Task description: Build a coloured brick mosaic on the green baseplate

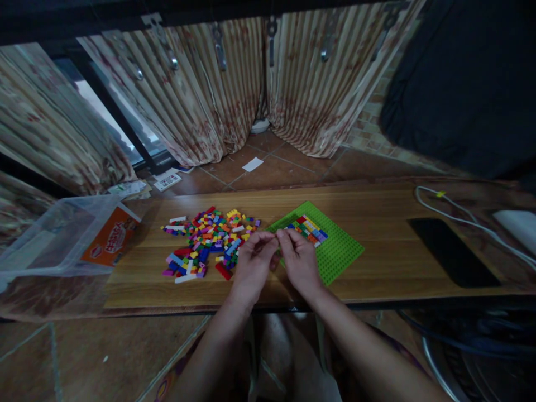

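Note:
My left hand (256, 258) and my right hand (298, 255) meet at the fingertips over the left corner of a green baseplate (341, 254). Both are closed in a pinch, and whatever they hold between them is too small or hidden to make out. On the baseplate, partly behind my right hand, is a block of coloured building bricks (312, 230) set in rows of red, orange, white, blue and purple. A loose pile of mixed bricks (213, 237) lies just left of my left hand, with a long red brick (223, 271) at its near edge.
A clear plastic box (54, 234) with an orange label stands at the table's left end. On the right of the wooden table (385, 223) lie a black phone-like slab (454, 251) and a white cable (473, 220). Striped curtains (234, 89) hang behind.

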Action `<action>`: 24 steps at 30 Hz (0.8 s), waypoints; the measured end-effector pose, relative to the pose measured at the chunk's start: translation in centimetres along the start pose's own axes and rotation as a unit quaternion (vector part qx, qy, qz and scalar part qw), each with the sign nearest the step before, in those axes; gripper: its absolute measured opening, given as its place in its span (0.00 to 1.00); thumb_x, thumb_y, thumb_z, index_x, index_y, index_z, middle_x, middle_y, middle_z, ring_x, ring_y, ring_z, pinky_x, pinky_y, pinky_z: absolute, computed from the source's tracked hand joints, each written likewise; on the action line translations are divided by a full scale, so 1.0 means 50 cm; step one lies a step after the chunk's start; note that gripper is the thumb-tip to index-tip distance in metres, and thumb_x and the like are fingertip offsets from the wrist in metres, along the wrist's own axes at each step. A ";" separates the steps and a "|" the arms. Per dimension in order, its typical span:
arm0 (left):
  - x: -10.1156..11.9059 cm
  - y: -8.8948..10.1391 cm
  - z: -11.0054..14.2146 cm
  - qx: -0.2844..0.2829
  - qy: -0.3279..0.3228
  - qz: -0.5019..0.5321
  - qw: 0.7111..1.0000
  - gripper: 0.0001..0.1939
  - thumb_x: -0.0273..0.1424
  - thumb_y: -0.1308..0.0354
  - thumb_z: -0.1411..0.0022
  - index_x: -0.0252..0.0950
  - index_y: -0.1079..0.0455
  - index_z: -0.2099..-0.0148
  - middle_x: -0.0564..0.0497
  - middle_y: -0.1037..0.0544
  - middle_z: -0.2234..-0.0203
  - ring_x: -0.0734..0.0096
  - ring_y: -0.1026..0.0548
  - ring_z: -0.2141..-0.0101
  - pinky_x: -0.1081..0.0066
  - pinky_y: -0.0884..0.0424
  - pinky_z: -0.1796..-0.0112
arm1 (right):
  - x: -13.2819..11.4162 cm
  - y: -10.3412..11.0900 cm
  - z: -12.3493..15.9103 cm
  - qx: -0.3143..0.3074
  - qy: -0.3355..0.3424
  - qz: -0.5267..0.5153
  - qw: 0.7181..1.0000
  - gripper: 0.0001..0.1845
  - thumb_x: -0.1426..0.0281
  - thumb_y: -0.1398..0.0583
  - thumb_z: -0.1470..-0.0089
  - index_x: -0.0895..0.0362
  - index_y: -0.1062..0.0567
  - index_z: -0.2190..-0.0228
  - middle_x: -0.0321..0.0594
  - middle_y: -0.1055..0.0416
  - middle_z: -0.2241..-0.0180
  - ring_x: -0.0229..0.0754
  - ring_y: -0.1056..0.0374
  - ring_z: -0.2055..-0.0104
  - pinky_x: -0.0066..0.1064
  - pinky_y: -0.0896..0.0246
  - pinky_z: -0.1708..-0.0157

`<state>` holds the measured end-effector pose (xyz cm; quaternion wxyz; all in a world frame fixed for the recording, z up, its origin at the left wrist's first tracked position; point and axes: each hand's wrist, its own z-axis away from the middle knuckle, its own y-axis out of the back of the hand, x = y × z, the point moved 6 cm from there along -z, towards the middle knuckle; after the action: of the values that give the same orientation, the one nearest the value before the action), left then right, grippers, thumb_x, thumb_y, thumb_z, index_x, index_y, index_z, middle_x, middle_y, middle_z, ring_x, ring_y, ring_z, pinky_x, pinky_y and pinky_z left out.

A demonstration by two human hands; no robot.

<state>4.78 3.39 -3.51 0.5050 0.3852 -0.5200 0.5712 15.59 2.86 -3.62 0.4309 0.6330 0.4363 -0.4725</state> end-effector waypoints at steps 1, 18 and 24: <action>-0.003 -0.001 0.000 0.008 0.000 0.000 1.000 0.10 0.36 0.39 0.46 0.35 0.33 0.68 0.59 0.31 0.80 0.79 0.35 0.81 0.78 0.38 0.79 | 0.001 -0.001 0.002 0.004 -0.006 -0.001 1.000 0.17 0.59 0.47 0.40 0.55 0.32 0.76 0.30 0.37 0.80 0.35 0.40 0.76 0.26 0.45 0.74; 0.008 -0.007 0.015 0.067 -0.029 -0.038 0.997 0.08 0.34 0.41 0.45 0.35 0.35 0.69 0.60 0.32 0.85 0.79 0.35 0.86 0.78 0.35 0.84 | 0.014 -0.023 0.018 0.027 -0.121 -0.167 0.978 0.19 0.54 0.42 0.46 0.54 0.36 0.79 0.24 0.44 0.89 0.31 0.48 0.89 0.24 0.51 0.90; 0.011 -0.007 0.021 0.084 -0.028 -0.033 0.996 0.08 0.34 0.41 0.46 0.36 0.35 0.71 0.60 0.32 0.85 0.80 0.36 0.87 0.78 0.37 0.84 | 0.027 -0.032 0.025 0.035 -0.150 -0.208 0.966 0.20 0.53 0.41 0.49 0.54 0.37 0.80 0.25 0.44 0.89 0.31 0.49 0.89 0.24 0.53 0.90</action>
<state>4.92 2.46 -2.72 0.4747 0.4589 -0.4714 0.5847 14.03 2.25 -5.38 0.3611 0.4654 0.4717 -0.6561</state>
